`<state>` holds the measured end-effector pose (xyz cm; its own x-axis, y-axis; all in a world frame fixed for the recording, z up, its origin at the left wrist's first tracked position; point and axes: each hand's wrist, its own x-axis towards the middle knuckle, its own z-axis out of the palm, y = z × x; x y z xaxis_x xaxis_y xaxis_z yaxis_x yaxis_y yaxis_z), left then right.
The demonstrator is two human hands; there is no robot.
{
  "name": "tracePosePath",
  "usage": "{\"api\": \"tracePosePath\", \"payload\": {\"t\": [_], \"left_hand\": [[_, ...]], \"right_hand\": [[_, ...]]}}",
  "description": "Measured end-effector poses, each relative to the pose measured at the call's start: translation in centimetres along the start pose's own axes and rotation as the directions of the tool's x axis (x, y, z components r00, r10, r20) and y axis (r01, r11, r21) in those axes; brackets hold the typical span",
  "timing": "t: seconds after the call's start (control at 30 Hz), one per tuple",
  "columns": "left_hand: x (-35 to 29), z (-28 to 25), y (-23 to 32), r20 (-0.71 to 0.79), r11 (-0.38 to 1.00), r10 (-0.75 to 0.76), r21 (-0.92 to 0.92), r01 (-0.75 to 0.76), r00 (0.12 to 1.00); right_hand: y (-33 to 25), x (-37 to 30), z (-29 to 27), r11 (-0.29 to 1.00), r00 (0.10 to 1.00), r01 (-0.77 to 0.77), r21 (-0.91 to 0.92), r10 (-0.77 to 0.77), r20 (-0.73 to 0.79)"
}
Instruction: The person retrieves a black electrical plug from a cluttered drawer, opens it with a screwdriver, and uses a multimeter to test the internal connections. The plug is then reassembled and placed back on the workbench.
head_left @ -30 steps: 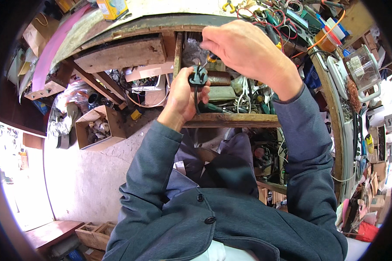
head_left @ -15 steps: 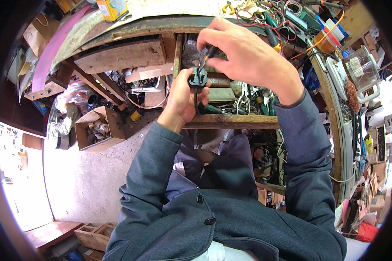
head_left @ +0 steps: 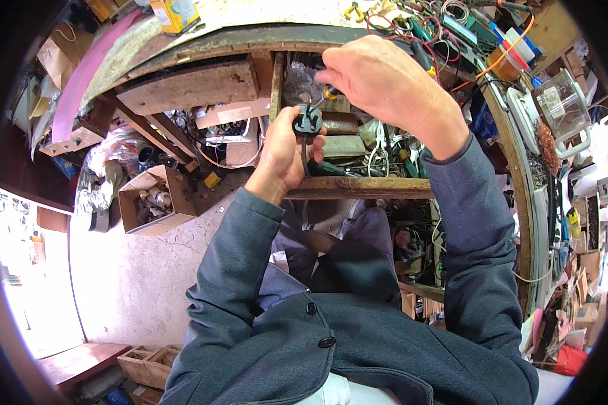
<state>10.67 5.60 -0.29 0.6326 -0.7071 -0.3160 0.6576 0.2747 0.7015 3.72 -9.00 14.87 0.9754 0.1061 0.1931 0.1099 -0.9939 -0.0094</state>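
Observation:
My left hand (head_left: 285, 150) is closed around a dark mains plug (head_left: 309, 121), holding it above the open drawer with its pins facing up. A dark cord (head_left: 304, 152) hangs from the plug along my palm. In my right hand (head_left: 388, 81) is a screwdriver (head_left: 330, 92) with a black and yellow handle, the fingers wrapped round its end. The screwdriver's shaft slants down to the left, its tip at the plug's upper face. Whether the tip sits in a screw is too small to tell.
Below my hands the drawer (head_left: 358, 185) holds pliers, tools and plastic bags. Tangled leads (head_left: 442, 40) and tools crowd the bench's right end. A yellow box (head_left: 174, 15) stands on the bench at the back left. On the floor at left sits an open cardboard box (head_left: 157, 201).
My right hand has turned and moved slightly right and down, its fingers now curled further round the handle. The left hand and the plug have stayed in place.

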Motion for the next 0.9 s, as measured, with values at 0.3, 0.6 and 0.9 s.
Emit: {"api": "tracePosePath", "payload": {"t": [0.3, 0.6, 0.9], "left_hand": [[-0.1, 0.0, 0.0, 0.005, 1.000, 0.008, 0.017, -0.009, 1.000], [-0.4, 0.4, 0.1, 0.039, 0.998, 0.043, 0.042, -0.045, 0.998], [-0.4, 0.4, 0.3, 0.030, 1.000, 0.005, 0.019, -0.006, 1.000]], "right_hand": [[0.4, -0.3, 0.7, 0.988, 0.970, 0.146, 0.040, -0.135, -0.203], [1.2, -0.1, 1.0, 0.914, 0.874, 0.378, 0.146, -0.301, -0.381], [1.5, -0.3, 0.5, 0.893, 0.888, 0.412, 0.181, -0.349, -0.299]]}}
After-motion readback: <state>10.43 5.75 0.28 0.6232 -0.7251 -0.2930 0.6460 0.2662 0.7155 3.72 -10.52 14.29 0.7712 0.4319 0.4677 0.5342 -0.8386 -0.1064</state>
